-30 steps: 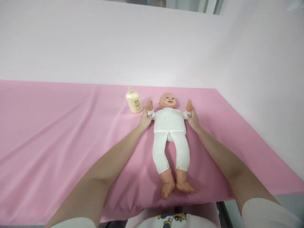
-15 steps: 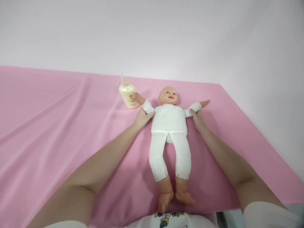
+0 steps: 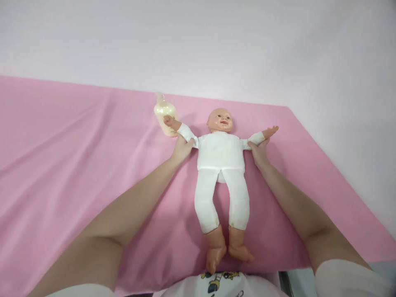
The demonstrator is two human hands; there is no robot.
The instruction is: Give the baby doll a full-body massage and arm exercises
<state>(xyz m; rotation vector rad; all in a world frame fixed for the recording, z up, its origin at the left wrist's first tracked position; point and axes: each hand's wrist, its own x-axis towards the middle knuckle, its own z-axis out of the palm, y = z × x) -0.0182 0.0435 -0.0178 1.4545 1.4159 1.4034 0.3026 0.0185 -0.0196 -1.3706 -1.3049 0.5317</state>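
Observation:
A baby doll with a white cloth body lies on its back on a pink sheet, head away from me and feet toward me. My left hand is closed around the doll's arm on the left, thumb on top near the elbow. Around the arm on the right my right hand is closed in the same way, its fingers partly hidden beneath. Both doll arms are stretched out sideways. Just behind the doll's hand on the left stands a pump bottle of pale yellow liquid, its label partly covered.
A pale wall rises behind the sheet's far edge. The sheet is wrinkled on the left and ends at a slanting edge on the right. A printed white garment on me touches the near edge, close to the doll's feet.
Both doll arms have been drawn further outward in my hands. The doll's hand on the left now covers more of the bottle. The view has shifted slightly.

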